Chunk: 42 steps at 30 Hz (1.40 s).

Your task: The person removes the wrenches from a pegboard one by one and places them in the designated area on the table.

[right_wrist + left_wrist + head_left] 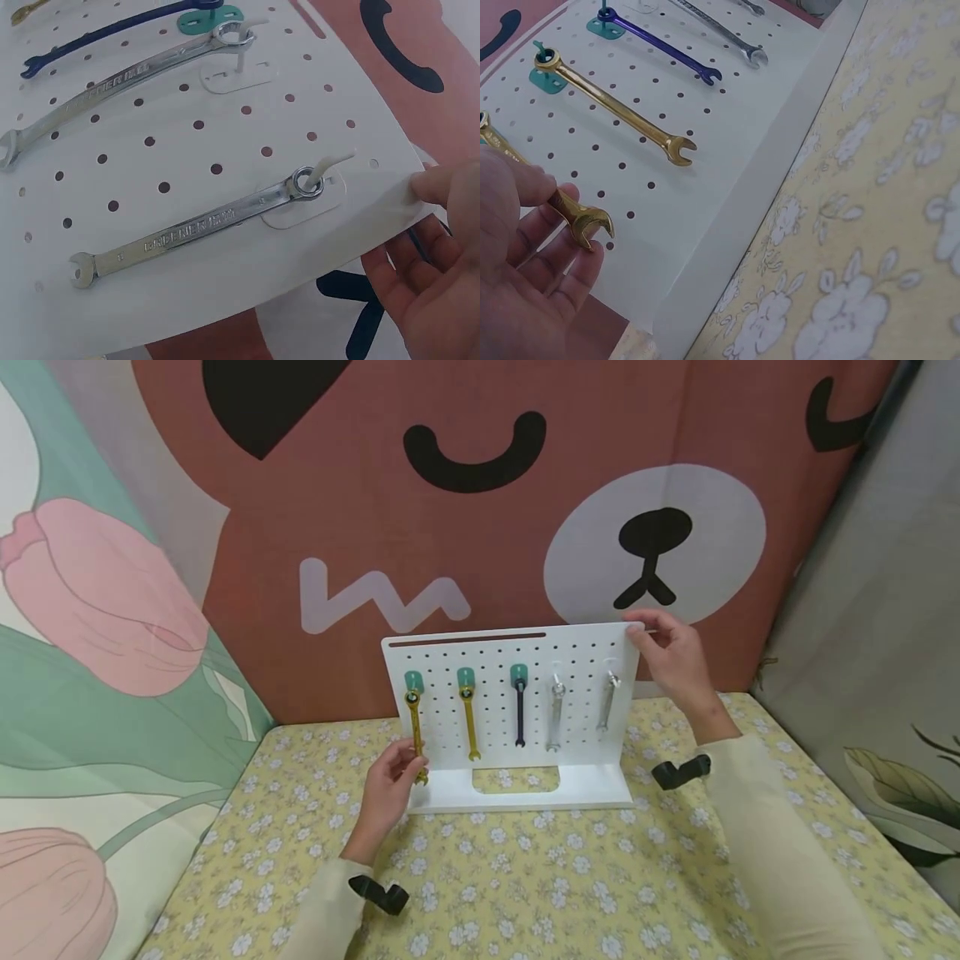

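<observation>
A white pegboard (495,710) stands upright on its base, wrenches hanging from its hooks. My left hand (392,781) pinches the leftmost gold wrench (577,217) near its open end, between thumb and fingers. That wrench's ring end is up at a green hook (414,681). At the board's top right corner, my right hand (671,656) grips the edge, thumb on the front and fingers behind. Beside the held wrench hang another gold wrench (615,109) and a dark blue wrench (660,46). Two silver wrenches (202,229) hang on clear hooks toward the right.
The board's white base (592,785) has a rounded cutout and rests on a table with a yellow floral cloth (525,877). Behind rises a brown curtain (337,668) with a bear face; a tulip-print cloth (120,602) hangs at the left.
</observation>
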Each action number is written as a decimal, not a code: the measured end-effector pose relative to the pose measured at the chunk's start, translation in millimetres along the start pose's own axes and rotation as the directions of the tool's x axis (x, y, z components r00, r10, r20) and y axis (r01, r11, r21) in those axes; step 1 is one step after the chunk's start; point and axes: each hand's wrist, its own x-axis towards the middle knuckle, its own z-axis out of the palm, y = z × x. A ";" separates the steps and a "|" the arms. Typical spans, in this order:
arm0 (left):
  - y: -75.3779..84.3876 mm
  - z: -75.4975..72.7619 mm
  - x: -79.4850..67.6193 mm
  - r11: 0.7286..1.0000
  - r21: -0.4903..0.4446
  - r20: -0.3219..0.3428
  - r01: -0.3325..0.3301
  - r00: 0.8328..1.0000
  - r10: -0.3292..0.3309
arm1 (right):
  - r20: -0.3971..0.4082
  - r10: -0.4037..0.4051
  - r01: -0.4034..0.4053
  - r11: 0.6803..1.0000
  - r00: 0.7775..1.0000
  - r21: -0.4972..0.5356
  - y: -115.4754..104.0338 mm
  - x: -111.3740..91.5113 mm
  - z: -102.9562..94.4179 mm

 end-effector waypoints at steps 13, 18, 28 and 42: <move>15.5 -10.6 -14.0 0.966 -0.188 0.066 0.179 0.983 -0.169 | -0.010 0.095 -0.095 0.994 0.995 0.050 3.1 -2.3 0.8; 25.1 -17.0 -21.1 0.943 -0.252 0.132 0.217 0.973 -0.189 | -0.017 0.107 -0.106 0.992 0.994 0.069 4.2 -2.5 1.8; 46.6 -26.7 -28.4 0.896 -0.386 0.233 0.218 0.963 -0.134 | -0.020 0.103 -0.100 0.991 0.995 0.093 2.0 0.6 5.6; 68.9 -28.8 -31.0 0.830 -0.502 0.352 0.242 0.934 -0.059 | -0.015 0.120 -0.119 0.990 0.993 0.071 2.3 -0.3 0.2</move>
